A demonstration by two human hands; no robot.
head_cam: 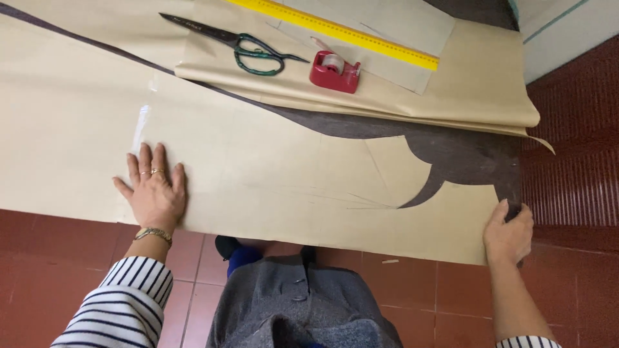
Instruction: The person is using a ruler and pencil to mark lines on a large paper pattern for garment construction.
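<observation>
- One large sheet of tan pattern paper (271, 161) lies spread over the table, its near edge overhanging the red tiled floor (58, 258).
- The left hand (153, 190) lies flat on that sheet, fingers spread, its grip fully open and holding nothing (two rings, one bracelet).
- The right hand (509, 233) has its grip pinched closed on the sheet's near right corner, perhaps with the dark brown fabric (464, 158) too.
- Further back, on a folded stack of tan paper (477, 84): one pair of green-handled scissors (248, 48), one red tape dispenser (335, 71), one long yellow ruler (335, 31).
</observation>
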